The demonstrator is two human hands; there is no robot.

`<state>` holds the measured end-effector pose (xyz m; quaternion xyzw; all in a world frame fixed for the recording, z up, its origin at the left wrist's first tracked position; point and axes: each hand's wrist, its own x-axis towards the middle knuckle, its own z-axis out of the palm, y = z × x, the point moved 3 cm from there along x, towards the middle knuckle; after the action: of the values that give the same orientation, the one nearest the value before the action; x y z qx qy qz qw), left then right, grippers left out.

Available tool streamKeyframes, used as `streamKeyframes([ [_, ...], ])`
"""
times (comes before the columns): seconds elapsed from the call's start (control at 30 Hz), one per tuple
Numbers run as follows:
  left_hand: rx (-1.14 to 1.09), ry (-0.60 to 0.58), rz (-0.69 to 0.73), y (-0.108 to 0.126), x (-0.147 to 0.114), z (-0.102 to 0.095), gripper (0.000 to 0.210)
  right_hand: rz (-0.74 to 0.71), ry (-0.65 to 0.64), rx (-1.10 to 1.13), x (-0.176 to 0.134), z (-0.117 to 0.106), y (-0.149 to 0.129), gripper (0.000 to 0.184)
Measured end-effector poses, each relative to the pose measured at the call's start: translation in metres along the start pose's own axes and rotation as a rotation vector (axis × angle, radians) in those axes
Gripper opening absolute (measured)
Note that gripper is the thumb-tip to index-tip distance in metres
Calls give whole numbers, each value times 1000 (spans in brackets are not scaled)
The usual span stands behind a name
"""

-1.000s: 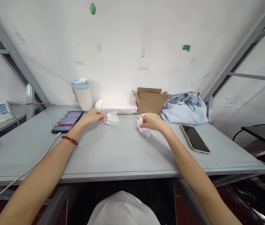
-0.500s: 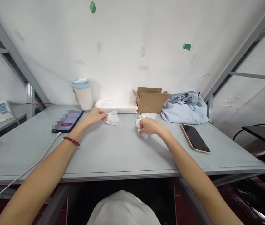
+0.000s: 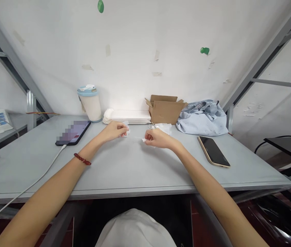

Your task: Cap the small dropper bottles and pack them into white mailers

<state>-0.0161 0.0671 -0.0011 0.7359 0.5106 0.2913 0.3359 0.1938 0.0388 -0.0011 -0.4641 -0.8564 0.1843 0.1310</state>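
Observation:
My left hand [image 3: 114, 131] is closed, thumb against fingertips, over a few small white tags [image 3: 126, 124] that show past its fingers. Most of those tags are hidden by the hand. To the right, my right hand [image 3: 157, 138] pinches a small white tag [image 3: 143, 140] low above the table. A faint thin string seems to run from it towards the left. Just behind the right hand lies a bunch of white tags [image 3: 164, 128] with thin string loops.
Behind the hands stand a stack of white card [image 3: 132, 117] and an open cardboard box [image 3: 167, 111]. A lidded cup [image 3: 92, 106] and a charging phone [image 3: 77, 132] are on the left. Light blue cloth [image 3: 202, 120] and another phone [image 3: 214, 151] lie on the right.
My left hand has moved right, covering most of its tags. My right hand has shifted slightly left, and its fingers have drawn together on a small tag away from the bunch.

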Motion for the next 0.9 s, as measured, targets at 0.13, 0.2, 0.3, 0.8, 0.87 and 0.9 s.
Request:
streamKeyframes([
  [0.13, -8, -177, 34, 5, -5, 11, 32, -35, 124, 83, 1, -3, -2, 8],
  [0.2, -1, -202, 39, 7, -6, 14, 34, -37, 163, 109, 1, -4, -2, 9],
  [0.3, -7, -189, 34, 9, -7, 16, 34, -51, 196, 124, 1, -4, -2, 9],
  [0.8, -27, -170, 54, 7, -6, 16, 30, -56, 202, 99, 2, -3, -4, 15],
  [0.87, -36, -168, 46, 8, -6, 16, 30, -59, 203, 97, 3, -2, -3, 15],
  [0.9, -39, -168, 46, 8, -6, 17, 31, -59, 203, 97, 3, -2, -2, 15],
])
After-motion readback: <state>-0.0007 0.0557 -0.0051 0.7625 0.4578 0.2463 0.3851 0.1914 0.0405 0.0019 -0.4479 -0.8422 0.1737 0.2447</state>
